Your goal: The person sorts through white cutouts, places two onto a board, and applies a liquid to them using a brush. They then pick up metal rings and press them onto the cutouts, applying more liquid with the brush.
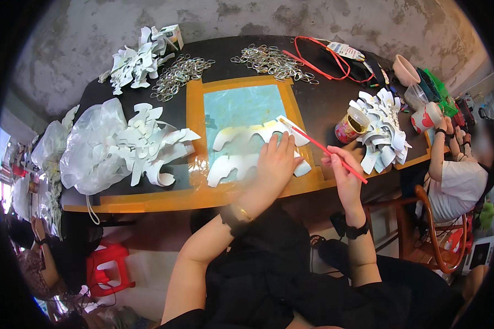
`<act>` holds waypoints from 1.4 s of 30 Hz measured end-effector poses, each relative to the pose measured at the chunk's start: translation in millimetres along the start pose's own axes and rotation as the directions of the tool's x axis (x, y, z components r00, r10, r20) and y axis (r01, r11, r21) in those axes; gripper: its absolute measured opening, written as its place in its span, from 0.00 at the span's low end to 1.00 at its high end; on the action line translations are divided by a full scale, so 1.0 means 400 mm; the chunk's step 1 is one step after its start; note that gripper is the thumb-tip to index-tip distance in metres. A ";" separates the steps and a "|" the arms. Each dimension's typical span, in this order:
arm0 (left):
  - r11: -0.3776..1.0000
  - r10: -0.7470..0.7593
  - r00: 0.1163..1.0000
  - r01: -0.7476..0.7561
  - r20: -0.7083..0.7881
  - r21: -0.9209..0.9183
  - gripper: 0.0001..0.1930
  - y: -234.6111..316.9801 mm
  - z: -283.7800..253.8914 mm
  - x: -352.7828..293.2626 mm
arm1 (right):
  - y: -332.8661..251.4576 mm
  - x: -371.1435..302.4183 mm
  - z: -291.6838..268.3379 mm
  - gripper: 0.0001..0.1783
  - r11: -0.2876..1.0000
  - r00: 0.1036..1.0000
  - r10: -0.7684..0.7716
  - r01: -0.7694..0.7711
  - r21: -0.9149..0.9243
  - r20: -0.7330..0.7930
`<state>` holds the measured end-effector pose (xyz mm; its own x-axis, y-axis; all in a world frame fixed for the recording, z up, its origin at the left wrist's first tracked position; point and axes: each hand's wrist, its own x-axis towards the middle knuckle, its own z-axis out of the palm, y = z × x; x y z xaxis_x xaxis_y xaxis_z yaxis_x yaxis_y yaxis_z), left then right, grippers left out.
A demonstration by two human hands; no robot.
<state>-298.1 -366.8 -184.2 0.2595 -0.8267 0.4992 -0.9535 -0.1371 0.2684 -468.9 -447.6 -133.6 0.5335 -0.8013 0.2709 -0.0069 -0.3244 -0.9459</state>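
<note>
My right hand (343, 174) pinches a thin red-handled brush (315, 141), whose tip touches the top edge of a white curved cut-out piece (237, 135). A yellowish smear runs along that edge. Fingers stretched out, my left hand (275, 164) presses down on the pieces just below the brush tip. It partly covers a second, similar white piece (229, 165) lying nearer to me. Both pieces rest on a pale blue sheet (241, 101) framed with orange-brown tape (195, 109). Right of the sheet stands an open jar (350, 127) with dark yellowish contents.
White cut-outs are heaped at the right (383, 131), left (145, 137) and far left (137, 63). A clear plastic bag (93, 148) lies at the left. Metal rings form two piles (181, 75) (271, 61) at the back. A person (455, 181) works at the right; a red stool (110, 268) stands below.
</note>
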 end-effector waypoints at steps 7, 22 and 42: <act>0.999 -0.014 1.000 0.014 0.006 -0.029 0.33 -0.006 0.011 -0.020 | -0.041 0.012 0.010 0.09 0.886 0.945 -0.264 0.317 -0.339 0.193; 0.999 -0.035 0.999 0.036 0.017 -0.029 0.31 -0.005 0.008 -0.024 | -0.077 0.027 0.012 0.08 0.921 0.968 -0.204 0.241 -0.307 0.148; 0.999 -0.041 0.999 0.041 0.013 0.001 0.30 0.001 0.009 -0.024 | -0.096 0.040 0.019 0.08 0.948 0.984 -0.120 0.152 -0.279 0.130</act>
<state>-301.5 -360.6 -191.8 0.2962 -0.8277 0.4767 -0.9423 -0.1716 0.2875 -453.7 -444.0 -94.5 0.6357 -0.6844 0.3571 -0.1608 -0.5698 -0.8059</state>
